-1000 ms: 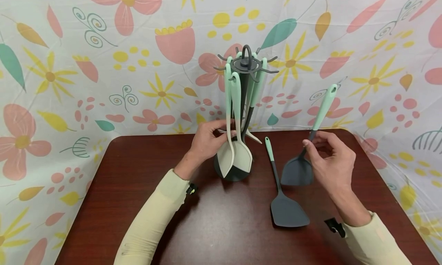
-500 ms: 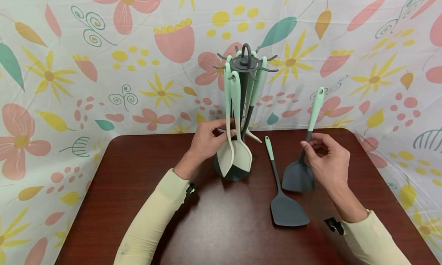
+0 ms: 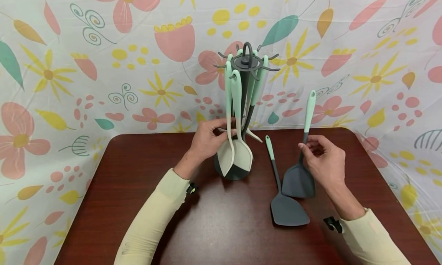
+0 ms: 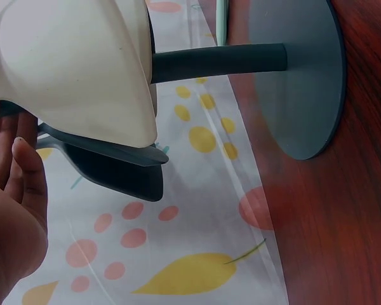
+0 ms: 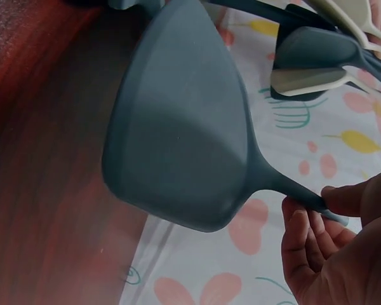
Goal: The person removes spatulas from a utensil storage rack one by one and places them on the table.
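Observation:
A dark utensil stand (image 3: pixel 247 63) with radiating hooks carries several mint-handled utensils, two cream ones (image 3: pixel 243 155) in front. My left hand (image 3: pixel 206 140) has its fingers curled around the stand's post area behind the cream utensils; in the left wrist view the hand (image 4: pixel 16 190) is partly cut off, its grip hidden. My right hand (image 3: pixel 326 159) pinches the dark neck of a grey turner (image 3: pixel 298 180), held upright, mint handle up, blade down; the right wrist view shows thumb and fingers on the neck of the turner (image 5: pixel 184 121). A second grey turner (image 3: pixel 289 211) lies on the table.
The brown table (image 3: pixel 138 219) ends at the back against a floral-patterned cloth (image 3: pixel 103 65). The stand's round base (image 4: pixel 305 95) rests near the middle of the table's back part, left of both turners.
My right hand has moved slightly left and downward with the turner, whose handle has swung from leaning right to nearly upright. My left hand has stayed in place.

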The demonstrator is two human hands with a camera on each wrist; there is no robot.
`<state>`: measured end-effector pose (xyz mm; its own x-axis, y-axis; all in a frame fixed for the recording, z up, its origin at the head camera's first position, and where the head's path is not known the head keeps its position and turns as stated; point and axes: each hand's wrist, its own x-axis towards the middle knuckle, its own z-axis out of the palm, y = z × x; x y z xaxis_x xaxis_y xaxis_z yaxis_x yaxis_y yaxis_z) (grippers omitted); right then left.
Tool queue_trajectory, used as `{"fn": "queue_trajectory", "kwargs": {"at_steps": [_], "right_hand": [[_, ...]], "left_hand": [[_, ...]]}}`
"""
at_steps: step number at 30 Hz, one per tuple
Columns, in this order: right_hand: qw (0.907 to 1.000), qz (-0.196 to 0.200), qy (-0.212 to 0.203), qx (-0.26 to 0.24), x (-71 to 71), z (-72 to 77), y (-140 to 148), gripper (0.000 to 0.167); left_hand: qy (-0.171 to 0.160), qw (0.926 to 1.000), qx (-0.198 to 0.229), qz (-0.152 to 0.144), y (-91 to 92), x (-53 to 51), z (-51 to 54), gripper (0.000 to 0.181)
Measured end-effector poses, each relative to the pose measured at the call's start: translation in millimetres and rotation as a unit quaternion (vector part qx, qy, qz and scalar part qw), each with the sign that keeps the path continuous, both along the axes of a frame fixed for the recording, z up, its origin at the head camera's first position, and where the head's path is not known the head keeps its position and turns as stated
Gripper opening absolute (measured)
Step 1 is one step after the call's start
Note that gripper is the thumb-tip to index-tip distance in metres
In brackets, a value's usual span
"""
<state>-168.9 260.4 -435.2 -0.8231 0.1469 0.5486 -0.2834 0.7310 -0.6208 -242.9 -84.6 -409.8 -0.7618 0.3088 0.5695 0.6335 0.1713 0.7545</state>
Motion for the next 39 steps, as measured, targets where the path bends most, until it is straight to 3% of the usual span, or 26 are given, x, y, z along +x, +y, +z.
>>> {"fn": "queue_trajectory", "kwargs": {"at_steps": [21, 39], "right_hand": [[0.9977, 0.008, -0.060, 0.030, -3.3, -11.4, -4, 0.021], [0.9938, 0.023, -0.092, 0.057, -5.1, -12.2, -6, 0.020]], "left_hand": [[-0.016, 0.9998, 0.007, -0.007, 0.0, -0.7, -0.8, 0.027], [-0.006, 0.9999, 0.008, -0.002, 0.7, -1.0, -2.2, 0.026]]}}
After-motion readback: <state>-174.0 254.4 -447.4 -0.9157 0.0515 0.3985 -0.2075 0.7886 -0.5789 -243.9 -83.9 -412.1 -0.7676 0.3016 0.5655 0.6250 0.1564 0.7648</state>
